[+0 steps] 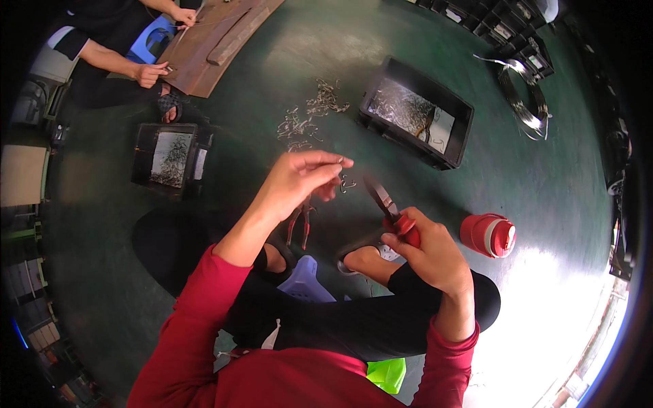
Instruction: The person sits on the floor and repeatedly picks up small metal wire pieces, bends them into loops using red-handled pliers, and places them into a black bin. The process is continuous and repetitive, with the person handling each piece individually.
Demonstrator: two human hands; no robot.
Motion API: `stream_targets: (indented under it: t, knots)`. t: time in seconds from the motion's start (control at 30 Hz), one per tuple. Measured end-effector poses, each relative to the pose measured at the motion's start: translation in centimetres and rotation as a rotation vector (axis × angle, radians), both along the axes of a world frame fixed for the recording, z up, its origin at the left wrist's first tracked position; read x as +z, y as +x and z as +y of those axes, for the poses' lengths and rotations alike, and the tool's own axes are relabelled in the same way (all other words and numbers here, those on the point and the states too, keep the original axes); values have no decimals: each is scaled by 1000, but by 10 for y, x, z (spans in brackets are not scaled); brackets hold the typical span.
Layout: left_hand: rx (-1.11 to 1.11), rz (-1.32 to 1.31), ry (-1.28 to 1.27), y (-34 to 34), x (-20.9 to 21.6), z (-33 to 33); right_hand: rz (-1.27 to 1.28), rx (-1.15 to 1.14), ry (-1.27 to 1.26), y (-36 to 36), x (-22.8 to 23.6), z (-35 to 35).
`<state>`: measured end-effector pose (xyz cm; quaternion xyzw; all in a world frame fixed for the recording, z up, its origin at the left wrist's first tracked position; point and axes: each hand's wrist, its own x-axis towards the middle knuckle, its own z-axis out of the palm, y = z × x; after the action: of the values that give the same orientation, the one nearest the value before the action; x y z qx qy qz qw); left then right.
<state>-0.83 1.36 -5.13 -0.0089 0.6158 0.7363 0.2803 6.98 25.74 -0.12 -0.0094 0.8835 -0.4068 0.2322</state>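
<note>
In my right hand (pixel 432 255) is a pair of pliers (pixel 389 206) with red handles, its dark jaws pointing up and to the left, slightly blurred. My left hand (pixel 297 182) pinches thumb and forefinger together to the left of the jaws; whatever is between the fingertips is too small to make out. Just below those fingertips show a few small bent metal hooks (pixel 347 183). A second red-handled pair of pliers (pixel 299 226) lies on the floor between my feet, partly under my left hand. Beyond my hands, loose piles of metal hooks (pixel 299 127) are spread on the green floor.
A black crate (pixel 464 129) of metal pieces stands ahead right; a smaller black bin (pixel 144 158) is at left. A red jug (pixel 484 234) stands right, beyond it a wire coil (pixel 534 102). Far left, another person's hands (pixel 151 73) work at a brown board (pixel 194 68).
</note>
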Motion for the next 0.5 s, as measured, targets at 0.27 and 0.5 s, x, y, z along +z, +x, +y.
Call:
stream_targets:
  t: [0.27,0.5]
  knots:
    - [91,403,-198,34,29,-14,-259,57,-227,1,7,-20]
    - [159,735,-380,39,30,-18,-230,71,-222,-1,2,-28]
